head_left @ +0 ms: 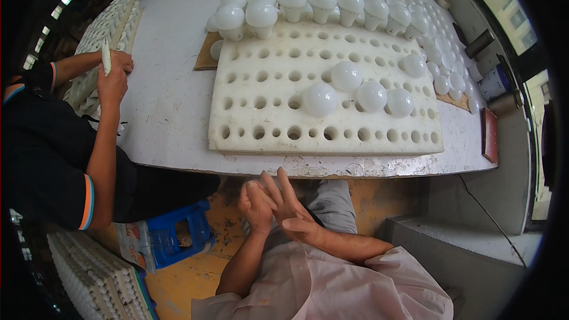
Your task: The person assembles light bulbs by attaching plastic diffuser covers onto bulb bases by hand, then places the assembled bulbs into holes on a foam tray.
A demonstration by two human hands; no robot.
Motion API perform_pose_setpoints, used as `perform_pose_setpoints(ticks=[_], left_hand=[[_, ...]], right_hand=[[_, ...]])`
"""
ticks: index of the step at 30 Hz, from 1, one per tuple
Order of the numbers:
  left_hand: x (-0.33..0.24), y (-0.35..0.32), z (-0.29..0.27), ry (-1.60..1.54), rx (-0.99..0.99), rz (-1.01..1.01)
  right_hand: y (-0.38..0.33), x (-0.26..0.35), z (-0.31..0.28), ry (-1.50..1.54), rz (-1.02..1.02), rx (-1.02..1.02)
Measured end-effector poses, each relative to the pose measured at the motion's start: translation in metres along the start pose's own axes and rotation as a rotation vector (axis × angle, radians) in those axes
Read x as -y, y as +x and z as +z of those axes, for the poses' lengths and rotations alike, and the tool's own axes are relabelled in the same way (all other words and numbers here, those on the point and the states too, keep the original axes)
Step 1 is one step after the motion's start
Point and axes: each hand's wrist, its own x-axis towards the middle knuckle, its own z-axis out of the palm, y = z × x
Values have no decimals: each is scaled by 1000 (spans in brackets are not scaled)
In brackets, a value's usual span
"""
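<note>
Both of my hands are together in front of my body, just off the near edge of the white table [166, 136]. My left hand [256, 207] is closed, its curled fingers against the fingers of my right hand [293, 210]. Two fingers of the right hand point up toward the table edge, and its thumb is held apart; I see nothing in it. Beyond them lies a white foam tray [237, 120] with rows of round holes. White bulbs stand along its far side, and a loose group, including one bulb [320, 99], rests near its middle.
More bulbs [438, 53] crowd the table's far and right sides. A co-worker's hands [112, 77] hold a pale, slim object at the left, beside another filled tray [98, 29]. A blue stool [181, 225] and stacked trays [95, 272] are lower left. A dark red book [489, 136] lies at right.
</note>
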Motion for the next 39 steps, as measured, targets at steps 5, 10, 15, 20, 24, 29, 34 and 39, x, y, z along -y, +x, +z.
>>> perform_pose_setpoints(ticks=[5, 10, 15, 20, 24, 29, 34, 39], left_hand=[[1, 12, -6, -110, 39, -242], [-2, 10, -6, -78, 93, -147], [-6, 2, 1, -135, 142, -98], [-21, -3, 8, -80, 135, -65], [-15, -6, 8, 28, 120, 78], [-11, -7, 11, 189, 31, 235], [-13, -2, 16, 185, -61, 131], [-6, 15, -2, 13, 9, -231]], right_hand=[[1, -3, -6, -20, 17, 10], [5, 3, -14, 156, 68, -92], [4, 5, -18, 206, 133, -123], [1, -1, -22, 241, 133, -115], [1, -1, -19, 240, 154, -90], [-1, 1, -15, 230, 172, -91], [-2, -5, -14, 154, 135, -49], [-2, -7, -16, 2, 97, 11]])
